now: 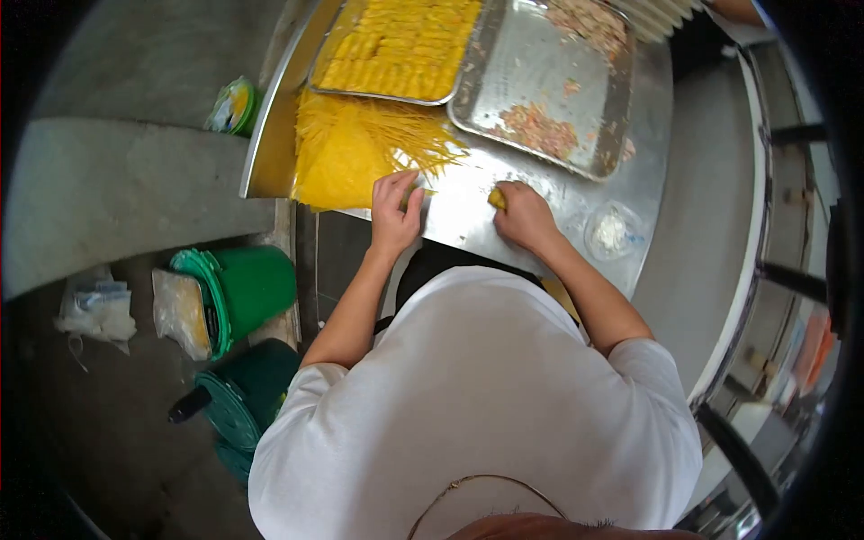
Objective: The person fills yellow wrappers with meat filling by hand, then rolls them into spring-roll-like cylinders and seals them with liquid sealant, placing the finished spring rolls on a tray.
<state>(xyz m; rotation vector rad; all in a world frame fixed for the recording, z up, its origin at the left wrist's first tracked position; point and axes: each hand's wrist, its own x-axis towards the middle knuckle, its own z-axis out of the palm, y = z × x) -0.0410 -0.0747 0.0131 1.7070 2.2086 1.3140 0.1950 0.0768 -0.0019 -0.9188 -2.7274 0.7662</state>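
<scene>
Near the front edge of the metal table, my left hand (396, 209) has its thumb apart from its bent fingers, beside yellow strips (405, 135) and flat yellow sheets (333, 166). Something small and yellow shows by its fingertips; whether it is held is unclear. My right hand (525, 214) is closed around a small yellow roll (497, 198) at the table's edge. Behind the strips, a tray (387, 94) holds rows of yellow rolls (400, 45). To its right, a larger metal tray (486, 90) contains pinkish chopped filling (537, 129) in patches.
A clear bowl with white paste (612, 231) sits right of my right hand. The table's raised metal rim (274, 117) is at the left. Green buckets (256, 288) and a plastic bag (97, 308) stand on the floor at left. Another person's arm (738, 11) shows at top right.
</scene>
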